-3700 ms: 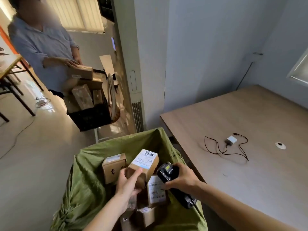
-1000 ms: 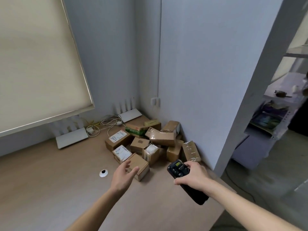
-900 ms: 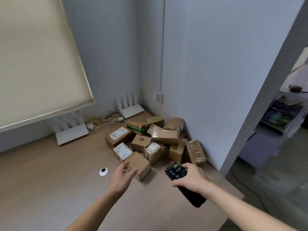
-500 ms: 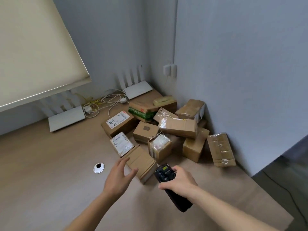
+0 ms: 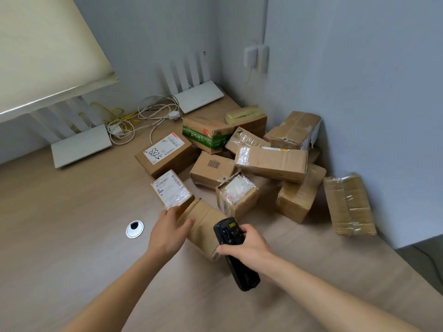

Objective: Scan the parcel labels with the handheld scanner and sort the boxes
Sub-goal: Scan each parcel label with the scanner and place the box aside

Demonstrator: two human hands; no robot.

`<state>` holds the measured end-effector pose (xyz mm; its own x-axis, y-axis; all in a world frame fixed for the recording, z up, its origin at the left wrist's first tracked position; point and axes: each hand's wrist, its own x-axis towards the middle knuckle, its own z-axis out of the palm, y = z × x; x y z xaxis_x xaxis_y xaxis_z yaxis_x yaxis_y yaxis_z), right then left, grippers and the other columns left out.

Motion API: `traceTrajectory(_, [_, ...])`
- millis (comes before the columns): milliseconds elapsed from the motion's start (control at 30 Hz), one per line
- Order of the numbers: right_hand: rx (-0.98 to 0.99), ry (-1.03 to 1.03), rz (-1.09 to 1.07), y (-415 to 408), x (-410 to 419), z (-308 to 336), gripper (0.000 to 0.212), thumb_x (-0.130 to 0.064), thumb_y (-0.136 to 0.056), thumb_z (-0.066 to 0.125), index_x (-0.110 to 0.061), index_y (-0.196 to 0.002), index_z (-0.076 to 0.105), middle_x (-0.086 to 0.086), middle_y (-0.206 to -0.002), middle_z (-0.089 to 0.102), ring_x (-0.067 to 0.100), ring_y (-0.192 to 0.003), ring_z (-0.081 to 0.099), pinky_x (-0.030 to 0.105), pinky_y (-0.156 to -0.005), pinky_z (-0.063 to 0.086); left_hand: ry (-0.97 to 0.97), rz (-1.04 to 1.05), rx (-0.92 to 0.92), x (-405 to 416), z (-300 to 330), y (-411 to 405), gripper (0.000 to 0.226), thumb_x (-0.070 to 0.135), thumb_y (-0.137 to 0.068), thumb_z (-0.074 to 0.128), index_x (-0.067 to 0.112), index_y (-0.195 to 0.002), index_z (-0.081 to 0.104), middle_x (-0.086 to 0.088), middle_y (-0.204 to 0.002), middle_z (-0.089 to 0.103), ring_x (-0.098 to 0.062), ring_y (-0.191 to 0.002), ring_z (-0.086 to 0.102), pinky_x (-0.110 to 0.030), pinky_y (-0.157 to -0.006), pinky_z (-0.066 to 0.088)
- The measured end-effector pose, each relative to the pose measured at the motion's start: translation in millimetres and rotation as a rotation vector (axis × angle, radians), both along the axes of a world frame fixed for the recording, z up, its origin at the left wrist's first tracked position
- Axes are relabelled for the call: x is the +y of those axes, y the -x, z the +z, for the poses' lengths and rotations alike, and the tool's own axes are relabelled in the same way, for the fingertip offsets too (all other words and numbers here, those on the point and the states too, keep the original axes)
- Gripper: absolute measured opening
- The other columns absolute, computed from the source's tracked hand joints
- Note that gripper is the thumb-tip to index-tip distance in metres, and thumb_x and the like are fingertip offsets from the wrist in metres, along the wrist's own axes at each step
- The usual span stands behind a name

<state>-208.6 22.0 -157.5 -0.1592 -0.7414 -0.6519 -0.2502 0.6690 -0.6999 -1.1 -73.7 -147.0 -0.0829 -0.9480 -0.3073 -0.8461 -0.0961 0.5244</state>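
Observation:
A pile of several brown cardboard parcels fills the far right corner of the wooden table [image 5: 60, 248]. Nearest to me lies a plain brown box [image 5: 205, 226]; my left hand [image 5: 169, 232] reaches over its left end with fingers spread, thumb touching its top. Just behind it leans a small box with a white label [image 5: 171, 189]. My right hand [image 5: 247, 245] grips the black handheld scanner [image 5: 230, 238], whose head points toward the pile. A larger box with a handwritten label [image 5: 165, 149] lies further back.
Two white routers [image 5: 81, 144] [image 5: 197, 95] with upright antennas and a tangle of cables [image 5: 143, 118] sit along the back wall. A round cable grommet [image 5: 134, 229] is in the tabletop left of my hand. The table's edge drops off at the right.
I turned from the green bag to the table corner and closed in on the pile. My left hand has moved forward onto the nearest box; the scanner came along in my right hand.

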Motion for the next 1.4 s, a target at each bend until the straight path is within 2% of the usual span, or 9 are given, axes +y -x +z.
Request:
traceTrajectory(200, [0.036,0.033,-0.043,6,6,2,0.08,-0.061,-0.046,0.083,-0.04,-0.116,0.051,-0.018,-0.106,0.065,0.006,-0.096,0.065,0.029,-0.082,0.056,-0.076,0.117,0.063,11,-2,-4,0.034,0.056,-0.094,0.054,0.023,-0.097,0.065,-0.001,-0.104,0.062,-0.015,-0.092,0.059,-0.037,-0.082,0.051])
traceTrajectory(367, [0.019,0.055,-0.073,9,14,7,0.075,-0.056,-0.05,0.086,-0.035,-0.115,0.055,-0.014,-0.108,0.067,0.01,-0.099,0.067,0.035,-0.089,0.058,-0.262,0.299,0.329,33,0,0,0.045,0.063,-0.094,0.051,0.027,-0.12,0.059,0.001,-0.12,0.06,-0.025,-0.113,0.058,-0.044,-0.1,0.051])
traceTrajectory(600, [-0.002,0.107,-0.08,10,34,40,0.074,-0.043,-0.064,0.094,-0.025,-0.125,0.056,-0.005,-0.117,0.068,0.018,-0.108,0.067,0.044,-0.102,0.055,-0.2,0.486,0.572,67,20,1,0.032,0.052,-0.091,0.064,0.021,-0.1,0.061,-0.003,-0.107,0.065,-0.022,-0.102,0.062,-0.05,-0.094,0.054])
traceTrajectory(767, [-0.039,0.193,-0.098,5,53,87,0.071,-0.043,-0.071,0.092,-0.032,-0.126,0.049,-0.016,-0.11,0.061,0.006,-0.1,0.062,0.023,-0.075,0.051,-0.135,0.449,0.683,92,62,-7,0.023,0.026,-0.092,0.07,0.02,-0.11,0.058,-0.003,-0.116,0.062,-0.022,-0.106,0.063,-0.051,-0.098,0.054])
traceTrajectory(967, [-0.032,0.322,-0.086,-14,91,158,0.075,-0.041,-0.074,0.091,-0.025,-0.136,0.051,-0.016,-0.111,0.06,0.004,-0.096,0.059,0.018,-0.068,0.045,-0.168,0.31,0.805,135,127,-35,0.043,0.008,-0.092,0.062,0.026,-0.131,0.059,-0.005,-0.12,0.062,-0.021,-0.108,0.062,-0.039,-0.094,0.053])
traceTrajectory(1067, [-0.025,0.371,-0.087,-34,124,196,0.078,-0.038,-0.078,0.089,-0.019,-0.143,0.05,-0.008,-0.116,0.062,0.007,-0.099,0.06,0.02,-0.071,0.047,-0.114,0.351,0.905,167,163,-58,0.021,0.025,-0.097,0.062,0.022,-0.119,0.061,-0.006,-0.118,0.066,-0.025,-0.107,0.063,-0.04,-0.08,0.055])
traceTrajectory(1167, [-0.014,0.416,-0.059,-59,161,235,0.079,-0.035,-0.079,0.088,-0.016,-0.145,0.049,-0.001,-0.122,0.063,0.016,-0.106,0.062,0.029,-0.081,0.052,-0.021,0.377,0.912,208,201,-79,0.029,0.042,-0.097,0.061,0.016,-0.11,0.058,-0.006,-0.112,0.067,-0.026,-0.106,0.064,-0.051,-0.091,0.057])
traceTrajectory(1267, [-0.004,0.444,-0.019,-82,194,273,0.085,-0.034,-0.079,0.089,-0.016,-0.15,0.045,0.006,-0.135,0.06,0.026,-0.12,0.06,0.043,-0.101,0.052,0.082,0.429,0.923,245,235,-100,0.023,0.038,-0.097,0.063,0.017,-0.105,0.06,-0.006,-0.111,0.067,-0.022,-0.11,0.061,-0.054,-0.097,0.054])
traceTrajectory(1400, [-0.003,0.495,0.033,-102,229,319,0.081,-0.032,-0.077,0.091,-0.019,-0.144,0.048,0.006,-0.135,0.06,0.025,-0.12,0.06,0.04,-0.099,0.051,0.07,0.369,1.022,283,274,-128,0.031,0.028,-0.096,0.066,0.019,-0.126,0.063,0.002,-0.115,0.07,-0.01,-0.11,0.062,-0.04,-0.097,0.055])
